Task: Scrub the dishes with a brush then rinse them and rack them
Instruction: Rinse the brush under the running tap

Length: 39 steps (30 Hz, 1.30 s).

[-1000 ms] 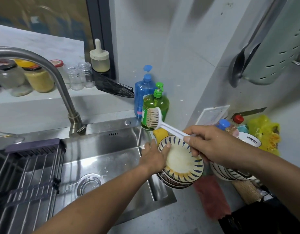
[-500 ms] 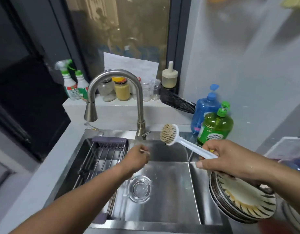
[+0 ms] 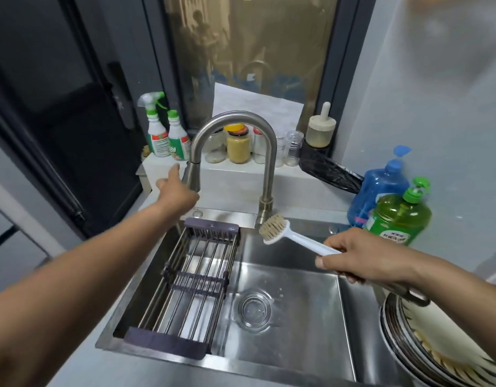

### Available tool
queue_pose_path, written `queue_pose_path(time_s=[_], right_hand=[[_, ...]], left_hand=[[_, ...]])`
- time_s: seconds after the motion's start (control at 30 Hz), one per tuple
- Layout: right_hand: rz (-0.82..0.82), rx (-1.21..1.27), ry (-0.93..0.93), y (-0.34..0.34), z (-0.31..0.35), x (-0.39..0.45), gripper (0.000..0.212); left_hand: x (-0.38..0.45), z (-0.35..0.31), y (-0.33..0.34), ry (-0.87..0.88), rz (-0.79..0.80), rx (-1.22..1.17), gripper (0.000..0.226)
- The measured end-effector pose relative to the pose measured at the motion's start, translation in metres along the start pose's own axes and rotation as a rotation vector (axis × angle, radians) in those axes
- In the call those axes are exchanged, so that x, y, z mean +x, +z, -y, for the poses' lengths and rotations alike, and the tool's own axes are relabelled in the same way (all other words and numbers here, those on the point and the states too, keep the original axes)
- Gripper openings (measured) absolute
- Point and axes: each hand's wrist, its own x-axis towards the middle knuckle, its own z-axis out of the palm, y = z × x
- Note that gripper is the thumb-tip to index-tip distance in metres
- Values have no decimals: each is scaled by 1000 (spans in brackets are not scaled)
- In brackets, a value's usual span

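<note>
My right hand (image 3: 361, 256) grips the brush (image 3: 292, 237) over the sink (image 3: 297, 317); my left hand (image 3: 177, 191), fingers extended, reaches at the faucet (image 3: 269, 152) spout, plates (image 3: 425, 344) beneath my right forearm.

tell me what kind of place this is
Most likely a home kitchen, at the sink. A stainless steel sink with a gooseneck faucet and a drying rack fills the view, dish soap bottle beside it, and stacked plates wait at right.
</note>
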Motion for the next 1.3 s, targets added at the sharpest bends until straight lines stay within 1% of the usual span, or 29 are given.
queue_pose_path(time_s=[0.07,0.1,0.2,0.27,0.33,0.4,0.47,0.57,0.7,0.77,0.87,0.93,1.03,1.13,1.23,1.3], right_hand=[[22,-16,-4,3,6,5,26],[27,-19,-7,5,9,6,26],[38,-31,-18,8,15,10,27],[34,-35,-14,9,15,13,28],[35,-26,-12,9,12,15,27],[46,-31,-19,10,8,17,25],[55,-38,-20,9,2,18,22],[67,-46,-22,8,-5,21,18],[84,-102,-5,6,-15,24,17],[107,-195,23,3,-25,24,17],[98,-368,64,-6,-41,21,18],[82,-446,101,-12,-51,18,18],[89,-510,205,-16,-68,15,16],[109,-512,235,-12,-78,13,16],[116,-437,265,-1,-87,21,16],[88,-348,292,14,-88,30,20]], left_hand=[[16,-8,-7,50,82,-1,97],[22,-11,-10,80,114,16,96],[33,-17,-12,117,175,44,83],[31,-20,-12,119,170,39,76],[21,-18,-15,161,143,69,69],[-2,-16,-18,241,137,155,56],[-29,-20,-20,348,175,281,48],[-64,-38,-14,487,222,469,53],[-87,-64,9,642,270,576,53],[-91,-74,23,723,290,621,50],[-92,-90,45,842,322,628,42],[-92,-99,58,917,342,625,44],[-89,-107,73,958,342,627,47],[-86,-112,84,997,357,642,50],[-75,-115,95,1038,397,568,49],[-56,-109,104,945,408,453,49]])
